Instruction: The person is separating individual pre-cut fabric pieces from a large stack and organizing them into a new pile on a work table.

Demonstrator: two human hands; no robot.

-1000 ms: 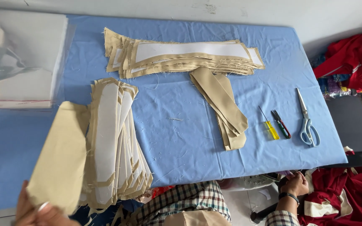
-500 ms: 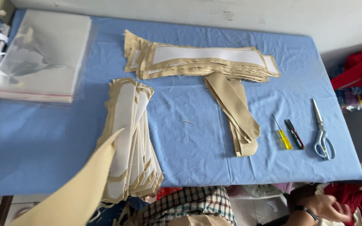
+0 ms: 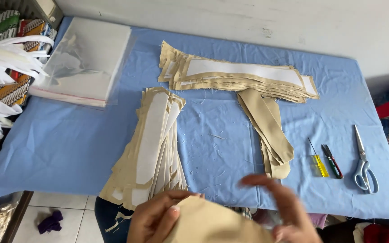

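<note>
On the blue table: everything below is placed relative to the near stack of tan pieces (image 3: 151, 148), the one with white lining strips on top.
Left hand: left hand (image 3: 155, 219) sits just below that stack, fingers pinched on the edge of a single tan fabric piece (image 3: 212, 225) at the bottom of the view.
Right hand: right hand (image 3: 284, 211) is to the right of the stack, blurry, fingers spread and curled over the same piece; looks like it's holding the far edge, but I can't tell for sure.
Other piles: far stack (image 3: 239, 76) lies above and right of the near one; a smaller plain tan pile (image 3: 269, 130) sits to its right.
Tools: yellow-handled awl (image 3: 318, 159), small snips (image 3: 332, 161) and scissors (image 3: 364, 164) lie well right of it.
Upper left: clear plastic bags (image 3: 86, 63).
Progress: my guess is mid-batch, with lots stacked and one piece in hand.
Vs a second ago: the piece was off at the left in one hand with the right hand down by the lap; now it's centred and both hands are on it.
</note>
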